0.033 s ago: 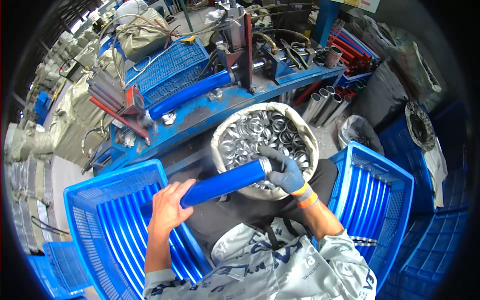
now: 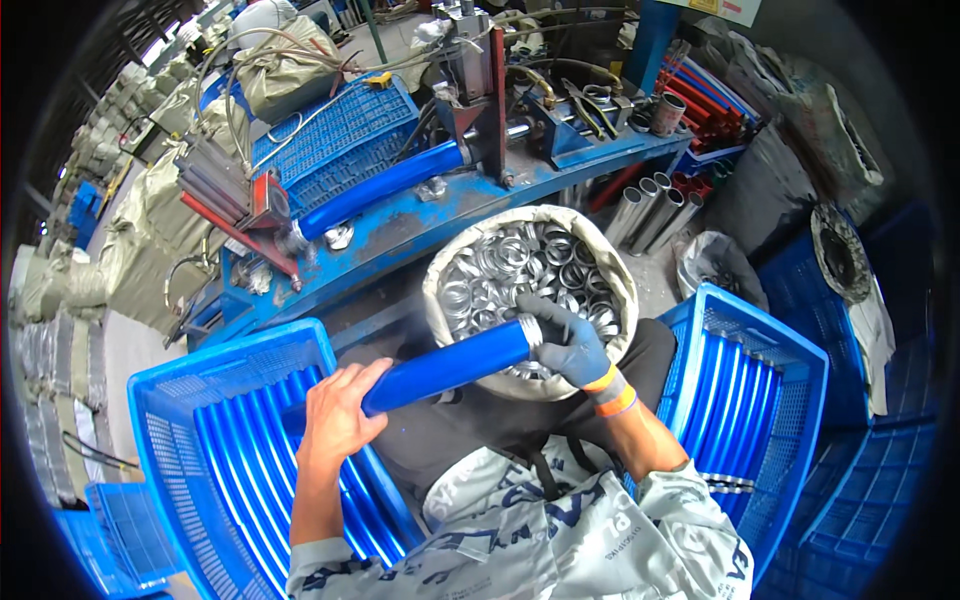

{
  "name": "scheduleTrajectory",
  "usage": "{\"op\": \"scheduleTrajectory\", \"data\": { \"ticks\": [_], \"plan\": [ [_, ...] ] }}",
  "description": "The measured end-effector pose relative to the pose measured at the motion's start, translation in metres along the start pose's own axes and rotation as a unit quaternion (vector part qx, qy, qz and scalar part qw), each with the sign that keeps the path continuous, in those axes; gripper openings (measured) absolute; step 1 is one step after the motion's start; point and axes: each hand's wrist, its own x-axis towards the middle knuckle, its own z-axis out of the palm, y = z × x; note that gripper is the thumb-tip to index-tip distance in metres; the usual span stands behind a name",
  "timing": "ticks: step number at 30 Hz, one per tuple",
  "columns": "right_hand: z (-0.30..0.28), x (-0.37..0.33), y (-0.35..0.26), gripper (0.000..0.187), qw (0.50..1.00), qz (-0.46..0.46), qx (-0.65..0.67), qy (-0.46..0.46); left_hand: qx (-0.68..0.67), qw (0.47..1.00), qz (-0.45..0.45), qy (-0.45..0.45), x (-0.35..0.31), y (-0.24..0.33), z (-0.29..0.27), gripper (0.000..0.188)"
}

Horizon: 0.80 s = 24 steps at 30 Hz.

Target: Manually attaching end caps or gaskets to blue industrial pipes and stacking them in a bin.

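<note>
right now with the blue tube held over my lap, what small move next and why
Perhaps press on the silvery end of the blue tube with the right hand: that hand is at it, and the left hand grips the opposite end.

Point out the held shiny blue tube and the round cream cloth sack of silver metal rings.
Held shiny blue tube (image 2: 455,367): head view, middle of its side.
Round cream cloth sack (image 2: 627,295): head view, right part of its rim.

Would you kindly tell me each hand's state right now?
Left hand: closed around a glossy blue cylindrical tube.
Right hand, grey-gloved: closed on that tube's silvery end.
</note>
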Motion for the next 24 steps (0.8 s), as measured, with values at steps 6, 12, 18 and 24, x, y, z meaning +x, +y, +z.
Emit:
{"op": "scheduleTrajectory", "data": {
  "ticks": [6, 12, 18, 24],
  "plan": [
    [0.013, 0.008, -0.016, 0.07, 0.986, 0.084, -0.138, 0.031, 0.008, 1.0, -0.018, 0.0, -0.001, -0.004, 0.017, 0.079],
    [-0.01, 0.049, 0.034, 0.066, 0.999, 0.022, -0.043, 0.007, -0.18, 0.97, -0.092, 0.138, -0.019, -0.013, 0.045, 0.068],
    [0.002, 0.068, 0.122, 0.05, 0.696, -0.105, -0.695, -0.151, -0.519, 0.783, -0.11, 0.325, -0.041, -0.036, 0.041, 0.066],
    [-0.009, 0.079, 0.143, 0.038, 0.638, -0.112, -0.742, -0.174, -0.612, 0.681, -0.111, 0.385, -0.043, -0.032, 0.057, 0.062]
  ]
}}
